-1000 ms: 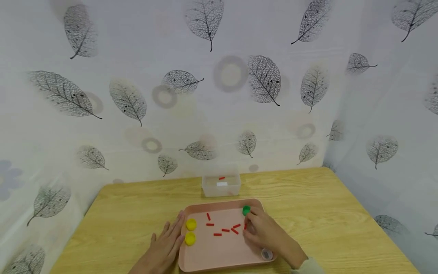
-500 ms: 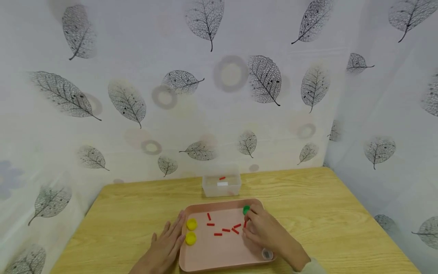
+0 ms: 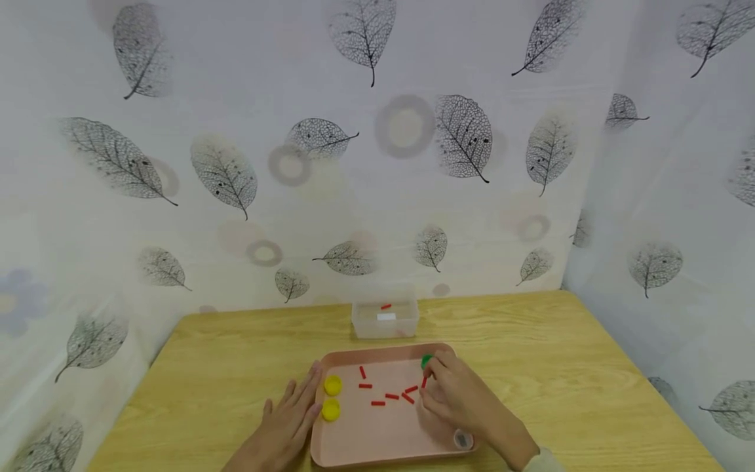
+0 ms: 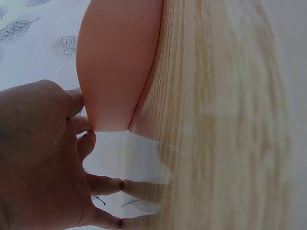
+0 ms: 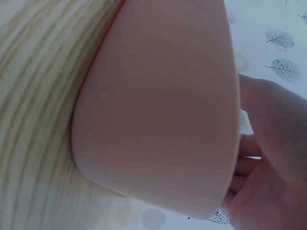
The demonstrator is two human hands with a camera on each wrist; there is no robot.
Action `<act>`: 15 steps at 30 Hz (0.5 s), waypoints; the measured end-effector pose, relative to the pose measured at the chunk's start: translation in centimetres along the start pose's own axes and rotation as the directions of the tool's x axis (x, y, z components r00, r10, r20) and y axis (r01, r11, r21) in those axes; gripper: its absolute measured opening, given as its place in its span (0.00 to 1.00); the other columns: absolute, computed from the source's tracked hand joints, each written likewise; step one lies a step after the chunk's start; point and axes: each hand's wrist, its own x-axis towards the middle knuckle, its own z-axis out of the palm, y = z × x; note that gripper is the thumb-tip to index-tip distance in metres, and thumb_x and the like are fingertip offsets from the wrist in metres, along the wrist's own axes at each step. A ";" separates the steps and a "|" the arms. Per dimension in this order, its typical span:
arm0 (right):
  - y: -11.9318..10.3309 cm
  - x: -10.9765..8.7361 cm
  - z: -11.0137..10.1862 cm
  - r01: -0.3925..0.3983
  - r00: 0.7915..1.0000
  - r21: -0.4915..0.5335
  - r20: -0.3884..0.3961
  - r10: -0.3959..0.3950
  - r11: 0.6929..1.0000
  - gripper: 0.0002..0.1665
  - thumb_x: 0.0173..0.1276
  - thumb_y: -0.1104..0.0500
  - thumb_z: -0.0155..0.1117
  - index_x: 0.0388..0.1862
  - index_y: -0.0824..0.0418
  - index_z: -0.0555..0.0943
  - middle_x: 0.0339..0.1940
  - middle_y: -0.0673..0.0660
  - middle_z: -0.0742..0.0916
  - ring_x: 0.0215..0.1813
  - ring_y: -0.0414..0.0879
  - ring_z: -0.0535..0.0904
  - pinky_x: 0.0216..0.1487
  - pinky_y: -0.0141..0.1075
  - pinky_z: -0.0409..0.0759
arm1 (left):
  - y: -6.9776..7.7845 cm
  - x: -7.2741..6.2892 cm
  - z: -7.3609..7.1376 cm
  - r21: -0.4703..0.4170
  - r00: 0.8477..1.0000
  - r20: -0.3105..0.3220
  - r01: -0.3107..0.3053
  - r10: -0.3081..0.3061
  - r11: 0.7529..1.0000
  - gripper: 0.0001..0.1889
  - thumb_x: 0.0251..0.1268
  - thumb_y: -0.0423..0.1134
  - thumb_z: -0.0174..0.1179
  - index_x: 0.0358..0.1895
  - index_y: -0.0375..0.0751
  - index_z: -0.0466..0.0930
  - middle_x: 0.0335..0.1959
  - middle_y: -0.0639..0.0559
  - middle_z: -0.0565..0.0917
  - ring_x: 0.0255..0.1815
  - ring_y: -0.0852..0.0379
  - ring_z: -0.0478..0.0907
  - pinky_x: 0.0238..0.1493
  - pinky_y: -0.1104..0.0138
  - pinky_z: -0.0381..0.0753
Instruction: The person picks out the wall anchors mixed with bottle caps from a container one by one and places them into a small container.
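The right hand (image 3: 457, 396) bends over the right side of the tray (image 3: 366, 442), its fingers curled and pinching a red stick (image 3: 424, 382) at the tips; part of the grip is hidden. Compared with a second ago, this stick is nearer the green cup (image 3: 426, 360), and the fingertips cover more of that cup, which stays near the far right corner of the tray.

The left hand (image 3: 283, 419) is unchanged: fingers straight and somewhat spread, resting along the left edge of the tray, beside two yellow cups (image 3: 333, 385), one in front of the other. The left wrist view shows its fingers at the rim.

Six loose sticks (image 3: 378, 403) lie on the tray between the yellow cups and the right hand, in the same arrangement as before. The clear cup (image 3: 463, 439) sits in the near right corner, just below the right wrist. Behind the tray, the box (image 3: 398, 328) stands on the table (image 3: 531, 354) as it did, one stick showing inside. The whole head view has slid slightly.
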 end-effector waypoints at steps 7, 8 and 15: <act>0.1 0.7 -0.1 0.034 0.999 -0.035 -0.026 -0.035 0.999 0.13 0.55 0.58 0.75 0.36 0.57 0.80 0.38 0.49 0.79 0.43 0.41 0.74 0.45 0.33 0.81 | 0.0 0.1 0.0 -0.007 1.000 0.015 0.002 -0.002 1.000 0.32 0.86 0.59 0.33 0.85 0.56 0.43 0.85 0.57 0.45 0.80 0.27 0.45 0.62 0.18 0.38; 0.0 0.9 -0.1 0.032 0.999 -0.044 -0.019 -0.033 0.998 0.12 0.56 0.58 0.75 0.36 0.57 0.80 0.38 0.50 0.80 0.44 0.42 0.74 0.45 0.34 0.81 | 0.0 0.1 0.0 -0.008 1.000 0.014 0.003 -0.003 1.000 0.32 0.86 0.58 0.34 0.85 0.56 0.43 0.85 0.57 0.45 0.80 0.27 0.45 0.62 0.18 0.38; 0.2 2.2 -0.7 0.018 0.998 -0.069 0.055 -0.014 0.997 0.12 0.61 0.57 0.73 0.38 0.60 0.80 0.35 0.49 0.77 0.37 0.39 0.69 0.37 0.31 0.77 | 0.0 0.0 -0.1 0.001 1.000 0.006 0.009 -0.009 1.000 0.32 0.85 0.59 0.34 0.85 0.56 0.43 0.85 0.57 0.45 0.80 0.28 0.46 0.62 0.18 0.39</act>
